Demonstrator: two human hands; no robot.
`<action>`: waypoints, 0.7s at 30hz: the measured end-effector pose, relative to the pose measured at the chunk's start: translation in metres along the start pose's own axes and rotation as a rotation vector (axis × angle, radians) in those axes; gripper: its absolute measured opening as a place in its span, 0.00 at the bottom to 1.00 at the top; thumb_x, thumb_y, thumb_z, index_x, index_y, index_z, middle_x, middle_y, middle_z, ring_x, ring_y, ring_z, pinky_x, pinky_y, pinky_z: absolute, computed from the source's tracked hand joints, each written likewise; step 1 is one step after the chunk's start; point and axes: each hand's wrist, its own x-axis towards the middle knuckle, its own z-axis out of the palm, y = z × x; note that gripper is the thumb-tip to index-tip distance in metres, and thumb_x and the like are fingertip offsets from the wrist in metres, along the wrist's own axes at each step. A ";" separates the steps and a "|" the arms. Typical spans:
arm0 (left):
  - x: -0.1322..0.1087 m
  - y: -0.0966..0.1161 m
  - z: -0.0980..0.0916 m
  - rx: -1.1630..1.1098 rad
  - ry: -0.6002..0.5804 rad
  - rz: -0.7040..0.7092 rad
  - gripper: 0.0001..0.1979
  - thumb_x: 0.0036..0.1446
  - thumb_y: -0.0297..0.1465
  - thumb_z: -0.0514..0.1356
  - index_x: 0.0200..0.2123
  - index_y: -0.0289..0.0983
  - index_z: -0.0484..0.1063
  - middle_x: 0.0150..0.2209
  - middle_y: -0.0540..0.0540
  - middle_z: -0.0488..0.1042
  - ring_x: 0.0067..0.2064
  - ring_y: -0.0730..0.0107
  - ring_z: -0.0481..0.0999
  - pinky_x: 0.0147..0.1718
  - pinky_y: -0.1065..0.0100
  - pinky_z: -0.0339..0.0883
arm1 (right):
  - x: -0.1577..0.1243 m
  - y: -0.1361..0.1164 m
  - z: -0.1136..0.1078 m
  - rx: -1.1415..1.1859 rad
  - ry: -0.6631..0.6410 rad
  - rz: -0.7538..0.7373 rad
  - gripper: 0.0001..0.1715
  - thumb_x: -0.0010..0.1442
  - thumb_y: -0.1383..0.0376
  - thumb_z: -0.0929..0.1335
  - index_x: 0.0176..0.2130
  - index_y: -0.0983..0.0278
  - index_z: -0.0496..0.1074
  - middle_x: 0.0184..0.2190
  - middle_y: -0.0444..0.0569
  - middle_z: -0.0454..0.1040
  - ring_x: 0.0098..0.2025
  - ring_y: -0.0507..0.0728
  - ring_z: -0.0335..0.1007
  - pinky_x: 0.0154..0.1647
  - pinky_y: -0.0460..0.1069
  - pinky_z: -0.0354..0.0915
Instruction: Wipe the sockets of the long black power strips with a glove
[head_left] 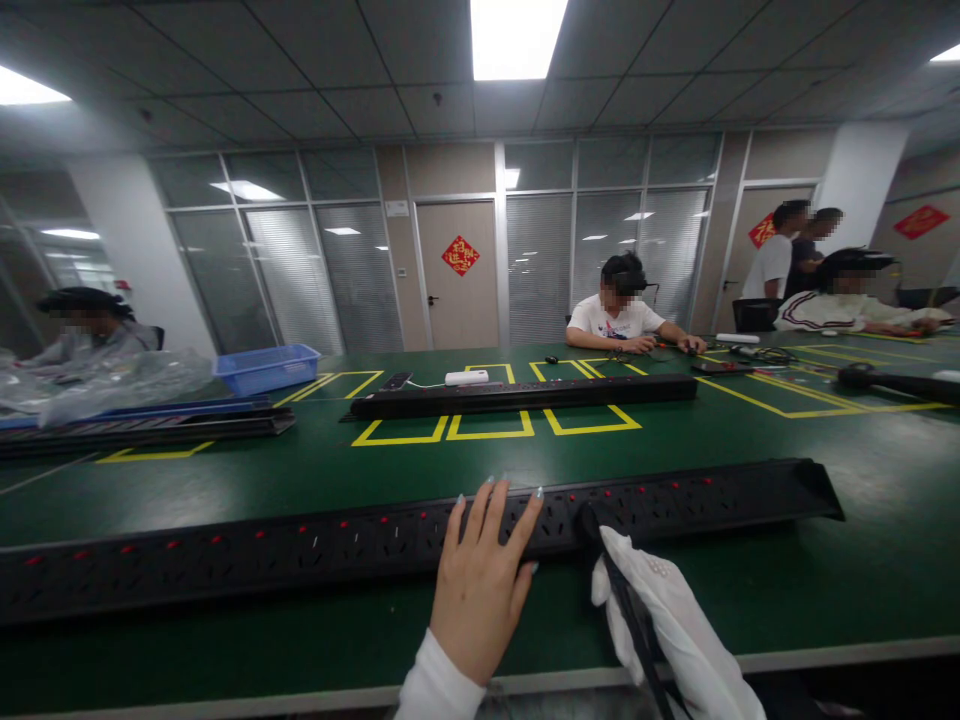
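One socket strip (405, 532) lies beneath the spread left hand (480, 570); the right hand (667, 600) grips a black object (617, 582).

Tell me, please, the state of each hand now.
Left hand: open, resting on the black socket strip.
Right hand: white-gloved, closed around a black tool.

I count at least 2 power strips (225, 563) (525, 397), 1 bin (267, 371).
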 end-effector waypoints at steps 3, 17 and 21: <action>0.000 0.000 0.001 -0.002 -0.005 -0.002 0.33 0.59 0.39 0.59 0.65 0.55 0.51 0.63 0.46 0.62 0.63 0.56 0.61 0.60 0.49 0.55 | 0.003 -0.006 -0.003 -0.044 -0.021 0.054 0.35 0.57 0.37 0.62 0.20 0.62 0.67 0.06 0.43 0.65 0.08 0.48 0.56 0.10 0.41 0.49; -0.002 0.000 0.001 -0.002 -0.006 -0.001 0.33 0.60 0.39 0.59 0.66 0.55 0.50 0.63 0.46 0.62 0.63 0.55 0.60 0.60 0.49 0.54 | 0.000 -0.006 -0.002 -0.139 0.060 0.060 0.33 0.59 0.40 0.60 0.17 0.59 0.64 0.06 0.45 0.65 0.08 0.49 0.55 0.11 0.44 0.50; -0.001 0.001 0.000 -0.001 0.000 -0.002 0.33 0.60 0.39 0.59 0.65 0.54 0.51 0.63 0.46 0.62 0.63 0.55 0.61 0.61 0.49 0.54 | 0.000 -0.005 0.001 -0.146 0.070 0.060 0.34 0.60 0.40 0.59 0.17 0.60 0.64 0.06 0.44 0.65 0.08 0.49 0.56 0.11 0.43 0.50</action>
